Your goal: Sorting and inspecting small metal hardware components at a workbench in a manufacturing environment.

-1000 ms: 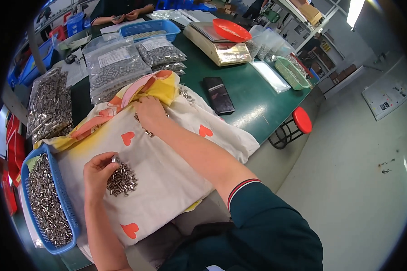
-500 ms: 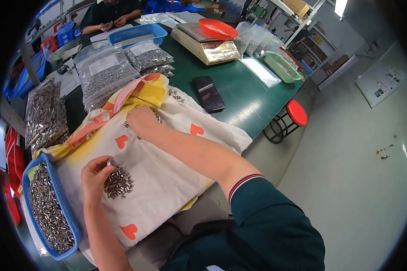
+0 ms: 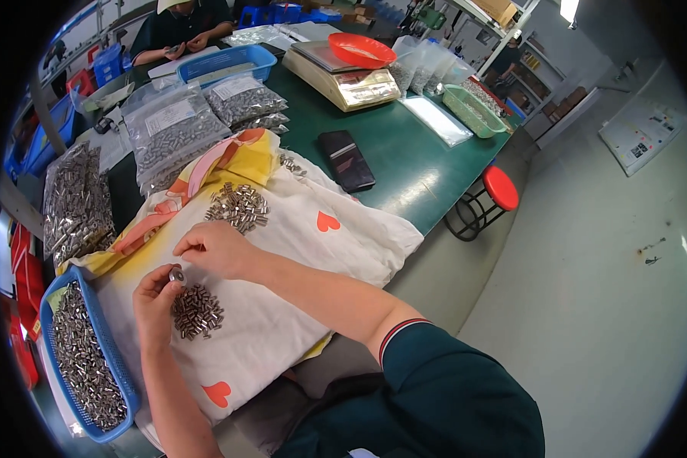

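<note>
My left hand point(image 3: 154, 299) pinches a small round silver metal piece point(image 3: 177, 275) between thumb and fingertips, its round face turned up. Just above and to the right, my right hand point(image 3: 217, 249) has its fingers drawn together; whatever they may hold is too small to make out. Beside my left hand lies a pile of small metal cylinders point(image 3: 198, 311) on a white cloth point(image 3: 282, 313) with hearts. Beyond my right hand, a second pile of metal cylinders point(image 3: 239, 208) rests on the same cloth.
At the left stands a blue basket point(image 3: 122, 365) full of metal cylinders. Bags of metal parts point(image 3: 172, 126), a scale point(image 3: 336, 80) with a red tray point(image 3: 361, 50), and a black wallet-like item point(image 3: 346, 160) are on the green table. A person point(image 3: 183, 30) sits across.
My right hand has come back from the far pile toward my left hand, uncovering that pile. The left hand keeps its grip on the round metal piece.
</note>
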Demonstrator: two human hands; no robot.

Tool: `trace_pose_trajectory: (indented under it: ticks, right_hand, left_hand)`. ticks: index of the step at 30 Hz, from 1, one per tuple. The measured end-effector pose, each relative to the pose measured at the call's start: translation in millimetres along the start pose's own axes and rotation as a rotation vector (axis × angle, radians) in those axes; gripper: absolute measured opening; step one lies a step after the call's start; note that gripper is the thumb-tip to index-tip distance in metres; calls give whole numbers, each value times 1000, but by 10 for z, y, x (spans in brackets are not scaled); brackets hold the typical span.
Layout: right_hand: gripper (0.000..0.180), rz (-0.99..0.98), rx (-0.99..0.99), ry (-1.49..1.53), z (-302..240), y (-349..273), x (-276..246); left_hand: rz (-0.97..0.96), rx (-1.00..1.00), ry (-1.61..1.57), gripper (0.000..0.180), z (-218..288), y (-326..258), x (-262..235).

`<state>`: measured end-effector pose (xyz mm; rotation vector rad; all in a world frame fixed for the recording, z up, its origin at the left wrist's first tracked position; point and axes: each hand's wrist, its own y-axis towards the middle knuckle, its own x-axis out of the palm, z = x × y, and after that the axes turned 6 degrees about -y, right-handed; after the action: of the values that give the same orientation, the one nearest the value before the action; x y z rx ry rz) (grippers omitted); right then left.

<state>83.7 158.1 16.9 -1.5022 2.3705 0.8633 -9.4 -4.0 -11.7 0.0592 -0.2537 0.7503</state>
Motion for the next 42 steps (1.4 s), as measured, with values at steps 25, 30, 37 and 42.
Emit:
trace_pose_trajectory:
  ticks: [25, 30, 37, 42]
  right_hand:
    - [10, -109, 76, 66, -71, -180, 18]
    - [9, -89, 210, 222, -26, -178, 101]
    - [9, -44, 95, 47, -115, -185, 64]
    - [9, 77, -281, -285, -107, -186, 114]
  left_hand:
    - [-16, -37, -56, 25, 95, -7, 132]
    - [-53, -65, -170, 25, 93, -62, 71]
    - [-42, -71, -107, 25, 101, -45, 124]
    - [-7, -49, -40, 25, 95, -48, 145]
